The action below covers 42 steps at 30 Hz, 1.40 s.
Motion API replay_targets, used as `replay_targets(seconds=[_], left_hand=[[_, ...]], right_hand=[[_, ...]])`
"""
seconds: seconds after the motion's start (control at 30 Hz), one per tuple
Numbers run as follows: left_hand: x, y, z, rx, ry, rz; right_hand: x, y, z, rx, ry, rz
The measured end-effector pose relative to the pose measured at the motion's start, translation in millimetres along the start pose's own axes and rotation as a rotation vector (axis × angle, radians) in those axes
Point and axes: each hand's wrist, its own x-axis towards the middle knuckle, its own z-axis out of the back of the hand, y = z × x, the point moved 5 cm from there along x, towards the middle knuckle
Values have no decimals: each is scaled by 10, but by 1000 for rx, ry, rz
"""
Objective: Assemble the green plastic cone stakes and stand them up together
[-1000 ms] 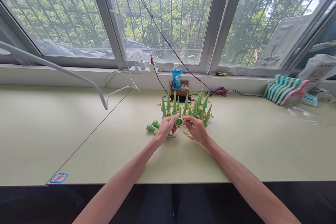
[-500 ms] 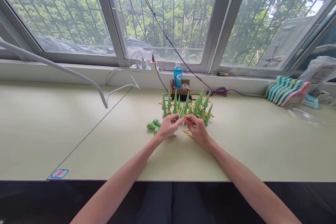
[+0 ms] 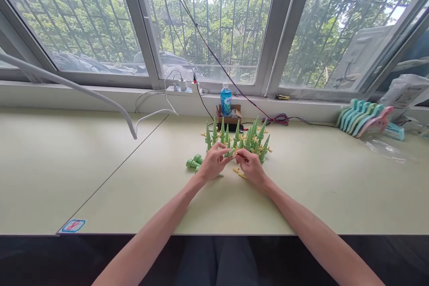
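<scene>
My left hand (image 3: 213, 161) is closed around a green plant-watering spike (image 3: 231, 152), which leans over between the two hands. Pinched in the fingertips of my right hand (image 3: 250, 163) is a small yellow piece, most likely a valve, pressed against the side of that spike; the fingers hide most of it. Behind the hands, several green spikes (image 3: 248, 139) with yellow valves stand upright in a cluster. More green spikes (image 3: 192, 164) lie on their sides to the left, partly covered by my left hand. Loose yellow valves (image 3: 240, 173) lie below my right hand.
A blue-liquid bottle (image 3: 226, 100) stands in a small cardboard box (image 3: 236, 111) by the window sill. Cables (image 3: 280, 119) run along the back of the table (image 3: 134, 196). Pastel hangers (image 3: 363, 116) stand at the right. A white curved arm (image 3: 110, 100) reaches in from the left.
The green spike in my left hand has tipped lower, from more upright to more tilted. Both hands stay together at nearly the same place; the view has shifted slightly.
</scene>
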Motion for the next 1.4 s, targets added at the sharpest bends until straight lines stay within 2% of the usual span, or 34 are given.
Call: replay_targets(seconds=[0.2, 0.37, 0.57, 0.73, 1.0, 1.1, 1.3, 1.4], left_hand=[[-19, -21, 35, 117, -37, -77], [-43, -18, 41, 128, -31, -48], [-62, 18, 18, 132, -7, -16], [-74, 24, 13, 90, -17, -24], [-98, -8, -33, 118, 35, -44], [-94, -28, -32, 7, 14, 6], [-63, 4, 21, -245, -65, 236], [-56, 1, -9, -375, 15, 329]], right_hand=[[12, -21, -27, -7, 21, 9], [32, -64, -38, -27, 63, 5], [54, -55, -13, -117, 59, 83], [49, -52, -24, -130, 57, 64], [54, -90, -21, -90, 38, 19], [60, -76, 3, -103, 18, 13], [60, -1, 37, -155, -4, 35], [58, 25, 38, -152, 4, 47]])
